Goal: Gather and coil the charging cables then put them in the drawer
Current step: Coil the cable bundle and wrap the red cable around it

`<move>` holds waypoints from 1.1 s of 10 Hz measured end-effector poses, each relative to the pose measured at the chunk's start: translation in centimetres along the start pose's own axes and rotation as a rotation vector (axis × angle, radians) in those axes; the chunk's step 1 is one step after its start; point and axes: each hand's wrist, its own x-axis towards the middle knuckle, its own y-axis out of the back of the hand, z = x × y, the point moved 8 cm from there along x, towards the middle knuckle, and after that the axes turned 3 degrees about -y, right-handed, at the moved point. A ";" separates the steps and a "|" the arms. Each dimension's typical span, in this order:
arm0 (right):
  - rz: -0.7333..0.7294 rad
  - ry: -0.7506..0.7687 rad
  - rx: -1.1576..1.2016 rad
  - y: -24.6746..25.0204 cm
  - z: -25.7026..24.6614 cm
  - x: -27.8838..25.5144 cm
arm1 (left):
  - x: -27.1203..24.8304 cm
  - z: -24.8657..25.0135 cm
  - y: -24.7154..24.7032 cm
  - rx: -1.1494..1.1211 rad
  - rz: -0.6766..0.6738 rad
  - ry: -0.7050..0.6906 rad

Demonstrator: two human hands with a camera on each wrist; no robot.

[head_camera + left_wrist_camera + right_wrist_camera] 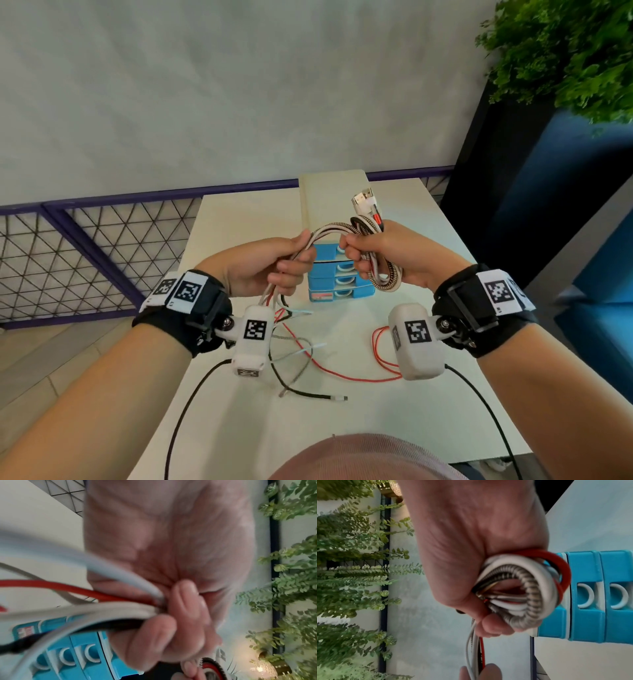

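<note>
Cables [329, 231] trailed loose ends over the table [411, 428], rose into the left hand [270, 267] curled round them, and ran sideways in midair to the right hand [394, 257] gripping their coil, with plugs [363, 198] pointing up and away, before the drawers [323, 274].

Blocked dead ahead of left grip [274, 263] and right grip [387, 260] by blue drawer unit [325, 274]; cluttered below by cables [363, 379] trailing on counter [239, 222]; clear over bare counter either side of unit; hemmed hard right by dark pillar [496, 205]
</note>
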 end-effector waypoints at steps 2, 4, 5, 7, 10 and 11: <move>0.017 0.024 0.058 -0.1 0.7 0.7 | -0.6 -1.7 -0.8 -0.029 -0.113 -0.010; 0.108 0.054 0.127 -0.1 1.2 1.6 | 0.3 -0.4 -1.2 0.224 0.242 -0.085; 0.151 0.052 0.135 -0.5 1.2 1.8 | 0.8 0.5 -1.6 0.404 0.397 -0.186; 0.112 -0.009 0.293 -2.3 1.5 2.0 | 1.5 1.2 -2.3 0.707 0.565 -0.308; 0.093 -0.056 0.307 -3.0 2.3 1.8 | 1.9 2.2 -3.5 0.721 0.981 -0.301; 0.078 -0.078 0.345 -3.0 2.7 2.1 | 1.4 0.0 -3.8 1.500 1.027 0.638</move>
